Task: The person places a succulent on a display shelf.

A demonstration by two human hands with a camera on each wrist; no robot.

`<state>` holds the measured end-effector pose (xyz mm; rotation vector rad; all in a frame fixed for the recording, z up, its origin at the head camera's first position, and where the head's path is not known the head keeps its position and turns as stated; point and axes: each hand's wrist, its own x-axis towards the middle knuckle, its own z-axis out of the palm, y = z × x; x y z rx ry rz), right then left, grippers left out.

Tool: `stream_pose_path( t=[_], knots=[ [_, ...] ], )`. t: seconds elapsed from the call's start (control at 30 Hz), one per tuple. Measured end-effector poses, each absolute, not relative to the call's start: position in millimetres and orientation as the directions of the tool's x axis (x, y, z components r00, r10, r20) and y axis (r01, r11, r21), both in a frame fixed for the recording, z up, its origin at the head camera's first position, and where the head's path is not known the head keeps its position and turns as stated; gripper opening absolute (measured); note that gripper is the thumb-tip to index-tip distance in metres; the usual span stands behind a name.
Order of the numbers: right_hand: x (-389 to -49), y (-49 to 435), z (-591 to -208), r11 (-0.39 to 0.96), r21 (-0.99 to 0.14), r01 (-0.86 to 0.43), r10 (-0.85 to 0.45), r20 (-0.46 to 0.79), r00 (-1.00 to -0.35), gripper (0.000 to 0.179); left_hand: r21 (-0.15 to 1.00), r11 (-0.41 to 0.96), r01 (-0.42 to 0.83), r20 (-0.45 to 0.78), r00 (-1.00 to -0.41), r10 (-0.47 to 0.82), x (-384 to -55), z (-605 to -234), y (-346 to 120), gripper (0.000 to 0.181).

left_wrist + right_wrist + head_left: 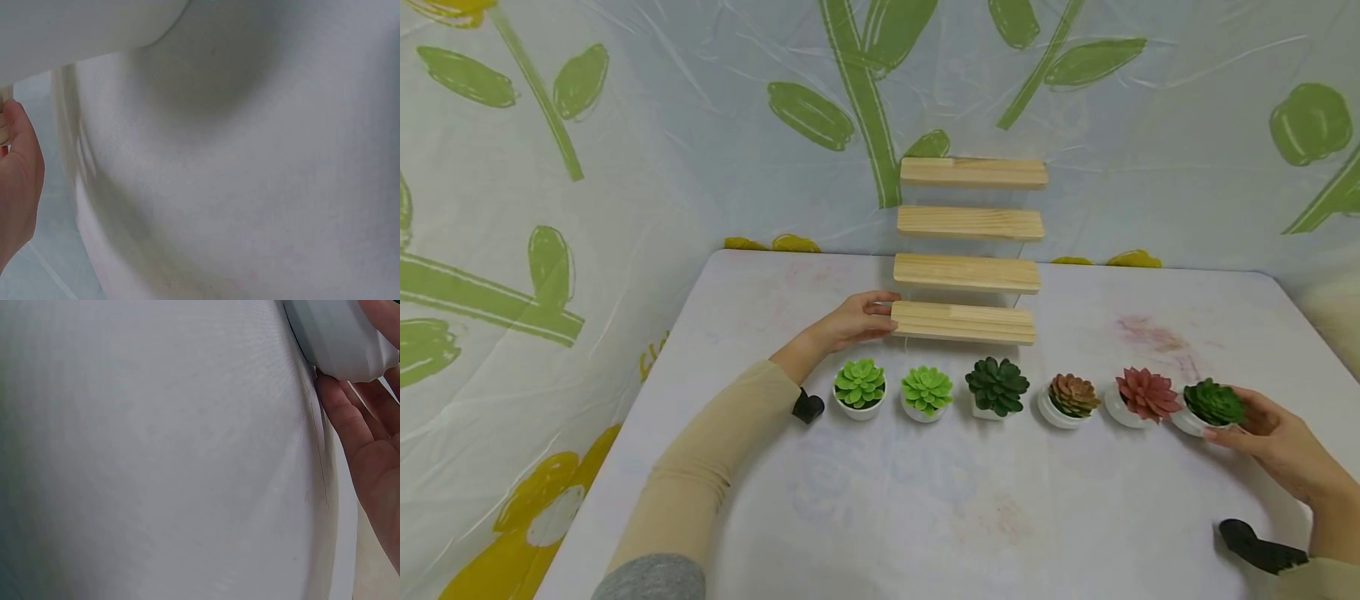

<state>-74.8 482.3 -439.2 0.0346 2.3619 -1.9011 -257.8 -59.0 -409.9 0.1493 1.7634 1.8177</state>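
At the left end of the lowest wooden shelf board (962, 322), my left hand (853, 321) pinches the wood between thumb and fingers. The left wrist view catches only part of that hand (19, 181), at its far left edge. On the right, my right hand (1281, 433) grips a dark green potted succulent (1213, 402), its thumb on the near side of the white pot. Seen from the right wrist, fingers curl around that white pot (344, 337). Just left of it stands a red succulent (1146, 394) in a white pot.
More boards, such as the top one (973, 172), rise in a ladder against the patterned backdrop. Along the row stand a brown succulent (1073, 395), a dark green one (997, 386) and two light green ones (927, 389). Black wrist gear (1258, 546) shows by the right sleeve.
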Motion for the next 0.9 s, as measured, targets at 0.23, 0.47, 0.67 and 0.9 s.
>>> stream_pose_path(
  t=[0.23, 0.47, 0.67, 0.9],
  knots=[
    [-73.4, 484.5, -437.9, 0.253, -0.965, 0.069, 0.005, -0.07, -0.998, 0.059, 0.935, 0.043, -0.352, -0.33, -0.818, 0.471, -256.7, -409.3, -58.5, 0.056],
    [-74.7, 480.7, -423.7, 0.369, -0.927, 0.071, 0.086, -0.042, -0.995, 0.055, 0.935, 0.04, -0.351, -0.329, -0.824, 0.46, -255.2, -409.3, -57.3, 0.055],
    [-86.4, 499.9, -429.4, 0.214, -0.977, 0.007, 0.089, 0.012, -0.996, 0.054, 0.94, 0.04, -0.338, -0.319, -0.833, 0.451, -256.1, -412.5, -56.9, 0.055],
    [-116.3, 550.5, -458.5, -0.016, -0.985, -0.174, 0.011, 0.174, -0.985, 0.063, 0.945, 0.043, -0.325, -0.309, -0.841, 0.443, -256.6, -413.6, -56.6, 0.054]
  ],
)
